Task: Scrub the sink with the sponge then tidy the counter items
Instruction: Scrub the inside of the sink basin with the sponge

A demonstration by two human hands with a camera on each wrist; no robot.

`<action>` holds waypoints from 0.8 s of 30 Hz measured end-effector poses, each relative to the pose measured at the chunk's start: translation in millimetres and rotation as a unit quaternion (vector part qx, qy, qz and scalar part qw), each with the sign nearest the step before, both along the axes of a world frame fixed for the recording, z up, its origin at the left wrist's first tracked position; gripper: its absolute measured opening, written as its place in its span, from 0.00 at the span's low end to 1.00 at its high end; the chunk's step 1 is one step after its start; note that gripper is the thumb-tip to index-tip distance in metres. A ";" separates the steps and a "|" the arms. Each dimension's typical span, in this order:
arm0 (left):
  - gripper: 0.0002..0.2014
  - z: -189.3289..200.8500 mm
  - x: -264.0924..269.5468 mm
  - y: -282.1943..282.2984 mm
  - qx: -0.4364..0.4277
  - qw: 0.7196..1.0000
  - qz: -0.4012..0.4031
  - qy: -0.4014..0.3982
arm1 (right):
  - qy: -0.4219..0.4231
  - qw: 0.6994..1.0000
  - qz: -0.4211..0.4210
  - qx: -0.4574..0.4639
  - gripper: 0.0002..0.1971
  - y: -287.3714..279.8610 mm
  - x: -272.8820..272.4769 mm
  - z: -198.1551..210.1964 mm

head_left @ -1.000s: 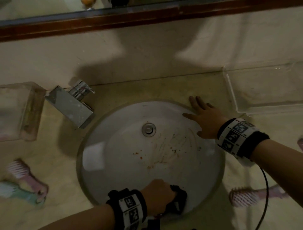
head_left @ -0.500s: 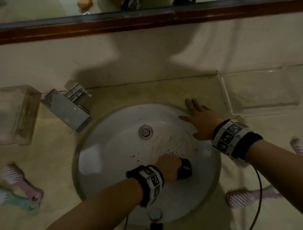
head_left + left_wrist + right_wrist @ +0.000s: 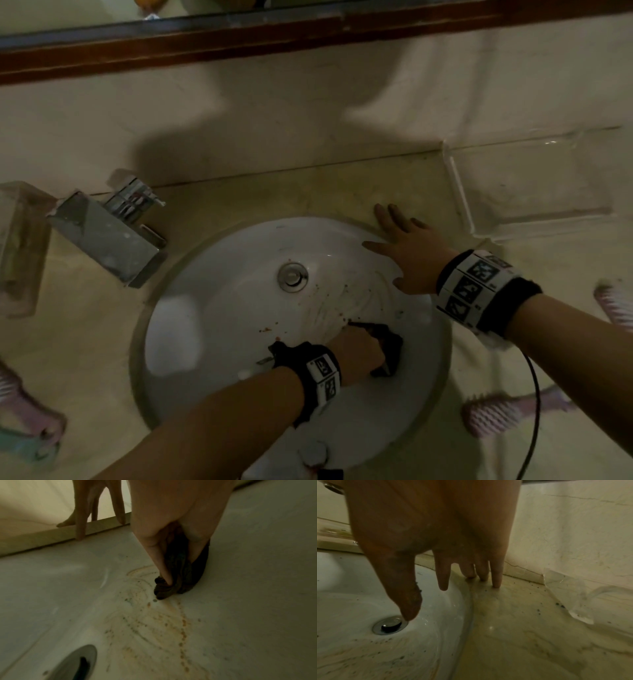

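Your left hand (image 3: 359,353) clutches dark sponge (image 3: 388,349) bunched in sink (image 3: 212,308) right of drain, long axis unclear, your right hand (image 3: 407,257) flat, fingers spread on rim and beige counter (image 3: 239,202), dim bathroom

Beige counter (image 3: 239,205) bears clear tray (image 3: 534,192), faucet (image 3: 102,236), apparently brushes (image 3: 500,414).

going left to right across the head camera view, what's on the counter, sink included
Clear box → faucet → sink → clear tray → pink brush.
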State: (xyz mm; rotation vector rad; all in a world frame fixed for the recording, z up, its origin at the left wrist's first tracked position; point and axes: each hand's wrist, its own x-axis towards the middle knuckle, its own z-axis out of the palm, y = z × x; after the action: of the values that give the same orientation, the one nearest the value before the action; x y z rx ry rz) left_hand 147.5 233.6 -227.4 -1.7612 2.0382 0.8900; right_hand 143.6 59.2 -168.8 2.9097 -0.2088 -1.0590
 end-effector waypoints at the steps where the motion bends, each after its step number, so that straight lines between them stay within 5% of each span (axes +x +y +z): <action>1: 0.14 -2.6 2.8 -2.4 0.009 1.000 0.002 -0.017 | -0.001 1.000 0.001 0.001 0.42 -0.5 0.1 0.6; 3: 0.17 -11.5 8.4 -8.6 0.029 0.999 0.026 -0.005 | -0.001 1.000 0.002 0.004 0.42 -1.4 0.7 1.5; 6: 0.20 -2.5 8.1 -7.6 -0.126 0.985 0.121 0.015 | -0.004 1.000 0.002 0.006 0.41 -1.0 0.4 1.6; 10: 0.18 1.4 -22.1 -6.4 -0.249 0.965 0.076 0.031 | -0.014 1.000 0.008 0.005 0.40 -0.2 -2.2 2.7; 13: 0.26 -5.8 -36.3 -17.1 -0.187 0.980 0.073 -0.008 | -0.012 1.000 0.006 0.009 0.41 -1.3 -2.0 2.5; 17: 0.13 -35.7 -36.1 -20.9 -0.092 0.989 0.114 -0.034 | -0.007 1.000 0.009 0.007 0.42 -1.9 -2.6 2.1; 22: 0.17 -76.6 -7.4 -30.0 -0.092 0.986 0.136 -0.016 | -0.004 1.000 0.009 0.007 0.42 -3.0 -1.4 2.5; 24: 0.15 -54.9 12.4 -34.5 -0.127 0.976 0.173 -0.020 | -0.001 1.000 0.008 0.009 0.42 -3.5 -0.4 3.3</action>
State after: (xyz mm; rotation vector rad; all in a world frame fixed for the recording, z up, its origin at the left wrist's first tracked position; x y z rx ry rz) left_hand 160.0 199.1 -282.3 -2.3047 1.9214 0.6974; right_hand 143.2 55.7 -165.6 2.9240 -0.1768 -1.0599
